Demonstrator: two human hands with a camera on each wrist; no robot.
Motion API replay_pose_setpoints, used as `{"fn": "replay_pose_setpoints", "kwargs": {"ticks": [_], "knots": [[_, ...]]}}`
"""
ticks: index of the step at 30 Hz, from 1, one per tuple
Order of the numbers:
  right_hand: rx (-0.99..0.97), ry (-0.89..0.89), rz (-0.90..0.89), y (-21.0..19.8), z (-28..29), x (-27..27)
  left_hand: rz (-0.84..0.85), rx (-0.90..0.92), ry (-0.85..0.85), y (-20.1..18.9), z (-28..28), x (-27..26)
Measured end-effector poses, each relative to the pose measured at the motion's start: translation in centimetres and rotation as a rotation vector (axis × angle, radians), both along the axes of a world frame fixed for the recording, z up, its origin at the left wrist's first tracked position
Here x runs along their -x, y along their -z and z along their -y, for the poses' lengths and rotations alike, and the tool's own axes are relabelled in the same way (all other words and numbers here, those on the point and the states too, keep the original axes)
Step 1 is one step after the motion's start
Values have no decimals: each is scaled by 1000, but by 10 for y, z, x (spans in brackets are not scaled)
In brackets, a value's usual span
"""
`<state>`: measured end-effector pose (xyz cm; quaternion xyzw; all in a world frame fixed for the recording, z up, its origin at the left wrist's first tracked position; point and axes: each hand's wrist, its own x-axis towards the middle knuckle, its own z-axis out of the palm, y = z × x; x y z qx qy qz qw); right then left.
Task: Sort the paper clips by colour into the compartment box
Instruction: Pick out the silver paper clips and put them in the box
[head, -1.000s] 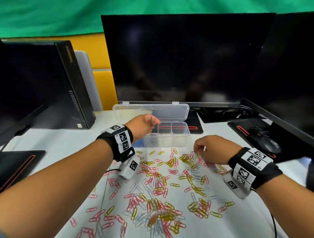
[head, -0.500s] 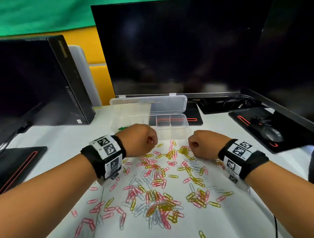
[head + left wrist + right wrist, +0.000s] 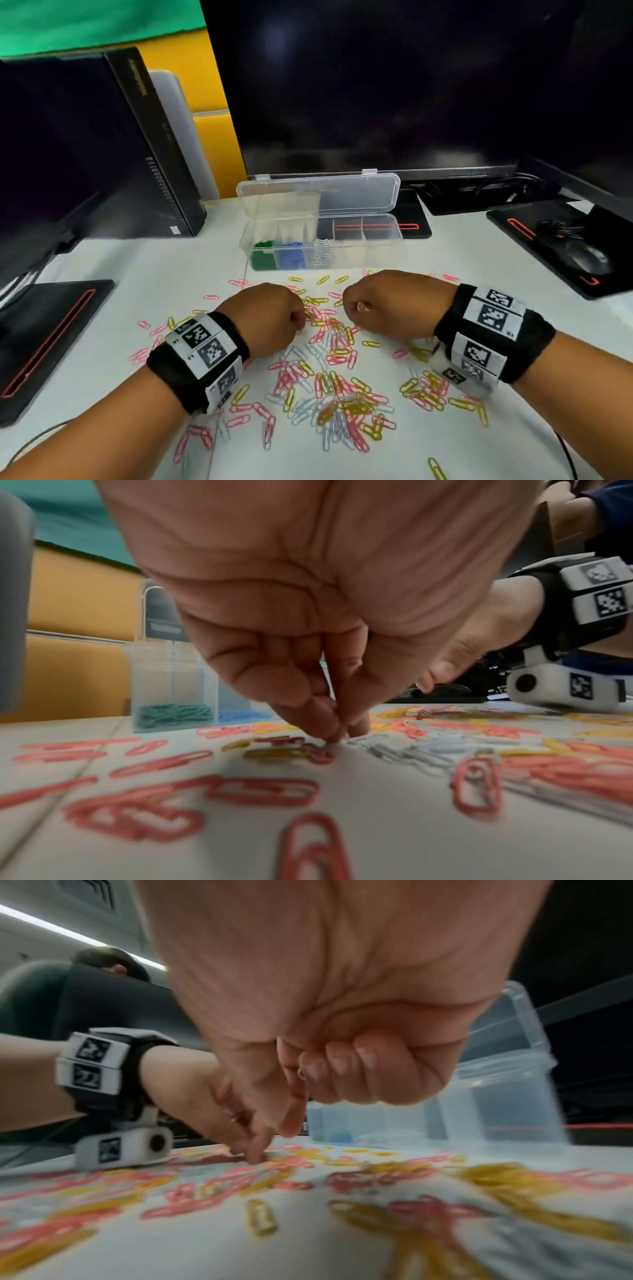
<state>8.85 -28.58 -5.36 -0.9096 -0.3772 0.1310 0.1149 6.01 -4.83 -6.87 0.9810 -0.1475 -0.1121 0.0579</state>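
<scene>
Left hand [image 3: 265, 317] is seen lowered onto the scatter, thumb and fingertips [image 3: 330, 730] drawn together at the bench [image 3: 164, 291] surface over a dark red clip; whether a clip is actually pinched cannot be told. Right hand [image 3: 387, 306] is curled just beside it, index finger [image 3: 257, 1148] pointed down onto the clips, the other fingers folded into the palm; a small metallic glint shows inside the curl, so something may be held, not confirmed.

Loose paper clips [image 3: 329, 387] (pink, yellow, white) lie directly beneath and on the near side of both hands. The compartment box [image 3: 380, 253] stands open beyond the hands, its long axis running left to right; green, blue and white clips occupy the three left cells, the right cells appear unfilled. The empty cells are judged nearer the right hand.
</scene>
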Motion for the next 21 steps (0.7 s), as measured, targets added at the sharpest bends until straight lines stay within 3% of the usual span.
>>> {"fn": "replay_pose_setpoints", "kwargs": {"ticks": [3, 14, 21], "knots": [[2, -69, 19, 5, -19, 1, 23, 28, 10, 3, -3, 0], [16, 18, -27, 7, -26, 0, 6, 1, 47, 0, 2, 1], [54, 18, -62, 7, -27, 2, 105, 32, -35, -6, 2, 3]]}}
